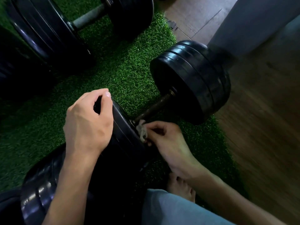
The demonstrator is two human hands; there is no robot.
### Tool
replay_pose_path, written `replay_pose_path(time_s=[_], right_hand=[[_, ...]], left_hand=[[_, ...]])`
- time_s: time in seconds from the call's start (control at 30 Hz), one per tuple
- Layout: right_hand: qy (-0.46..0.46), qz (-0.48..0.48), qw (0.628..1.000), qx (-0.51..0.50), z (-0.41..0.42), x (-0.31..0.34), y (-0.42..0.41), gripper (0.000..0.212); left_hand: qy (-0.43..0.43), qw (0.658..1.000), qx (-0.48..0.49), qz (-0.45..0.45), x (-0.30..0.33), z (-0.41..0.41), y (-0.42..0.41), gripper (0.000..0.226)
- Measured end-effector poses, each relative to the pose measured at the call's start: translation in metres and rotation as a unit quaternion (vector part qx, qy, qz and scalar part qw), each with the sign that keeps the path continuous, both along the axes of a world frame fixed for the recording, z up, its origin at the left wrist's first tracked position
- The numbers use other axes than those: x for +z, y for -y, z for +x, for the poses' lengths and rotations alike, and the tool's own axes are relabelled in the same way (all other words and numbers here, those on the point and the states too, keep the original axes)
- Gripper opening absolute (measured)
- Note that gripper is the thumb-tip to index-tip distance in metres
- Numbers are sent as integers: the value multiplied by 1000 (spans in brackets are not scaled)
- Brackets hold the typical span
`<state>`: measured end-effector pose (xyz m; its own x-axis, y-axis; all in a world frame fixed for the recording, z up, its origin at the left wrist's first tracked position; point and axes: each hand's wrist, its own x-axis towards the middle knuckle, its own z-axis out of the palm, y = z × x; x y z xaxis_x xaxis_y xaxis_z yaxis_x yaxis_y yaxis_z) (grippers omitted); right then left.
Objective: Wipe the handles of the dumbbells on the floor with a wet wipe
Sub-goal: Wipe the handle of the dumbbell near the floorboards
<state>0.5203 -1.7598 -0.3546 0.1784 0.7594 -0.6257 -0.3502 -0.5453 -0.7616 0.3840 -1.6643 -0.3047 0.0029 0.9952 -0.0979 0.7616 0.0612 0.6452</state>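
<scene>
Head view: the left hand (pixel 88 120) grips the near weight plate (pixel 125 127), apparently to steady the dumbbell on the turf (pixel 126 73), while the right hand (pixel 165 137) pinches a crumpled wipe (pixel 141 130) against the near end of the handle (pixel 154 108).

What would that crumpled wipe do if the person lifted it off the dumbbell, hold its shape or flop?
Probably flop: the wet wipe is bunched into soft folds where the right hand pinches it against the near end of the handle. It looks thin, so likely very light. Being wet, it may cling a little to the bar, though the picture cannot confirm that.
</scene>
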Motion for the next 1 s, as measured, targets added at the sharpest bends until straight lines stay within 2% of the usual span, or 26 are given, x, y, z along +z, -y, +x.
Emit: replay_pose_path(time_s=[0.07,0.17,0.3,0.37,0.47,0.57,0.77,0.87,0.93,1.0], right_hand=[[119,60,990,37,4,4,-6,12],[282,167,940,94,2,-4,-25,21],[362,244,880,187,-3,-14,-37,26],[374,283,857,213,3,-15,-33,27],[380,307,848,206,10,-18,-23,28],[386,300,851,193,10,-21,-11,27],[360,247,884,165,18,-17,4,19],[397,242,872,152,23,3,-17,24],[414,222,862,189,24,12,-46,21],[426,165,832,315,22,9,-79,14]], left_hand=[[2,1000,-1,2,0,0,0,28],[6,1000,0,1,0,-1,1,28],[1,1000,-4,3,-1,-1,0,28],[1,1000,-5,5,-2,-2,1,28],[2,1000,-6,9,-1,-1,2,29],[1,1000,1,10,-1,0,4,28],[2,1000,-3,12,-1,-1,4,28],[6,1000,3,7,0,-1,4,28],[8,1000,4,7,0,-1,5,27],[9,1000,3,9,1,-1,5,28]])
